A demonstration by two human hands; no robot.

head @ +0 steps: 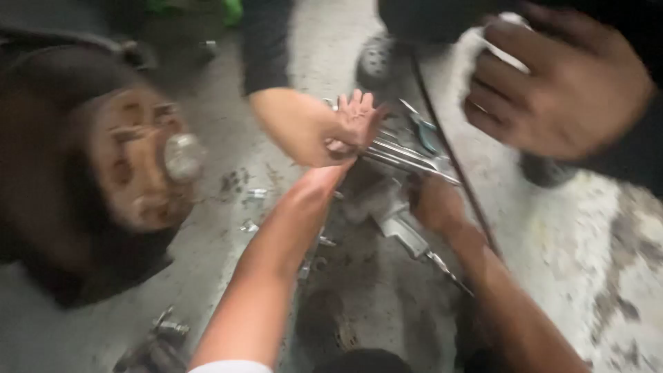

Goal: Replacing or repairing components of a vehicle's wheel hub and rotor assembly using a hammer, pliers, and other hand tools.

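At the far left a rusty wheel hub point(141, 159) with a metal centre cap is seen, blurred, above the grey concrete floor point(207, 276). Small metal parts point(252, 197) are scattered on the floor just beside it, and more metal pieces point(162, 338) lie at the lower left.

The left hand point(330, 173) is stretched forward to the pile of wrenches point(407, 148) lying on the floor at the middle. Its fingers are hidden under another person's hand point(359, 117), so whether they are open or closed cannot be told.

The right hand point(435, 204) is laid on the near edge of the same pile; its fingers are blurred and their state cannot be told.

A dark cable point(449, 152) is run across the wrenches. At the upper right a second helper's hand point(552, 90) is closed around a white object point(507, 55).
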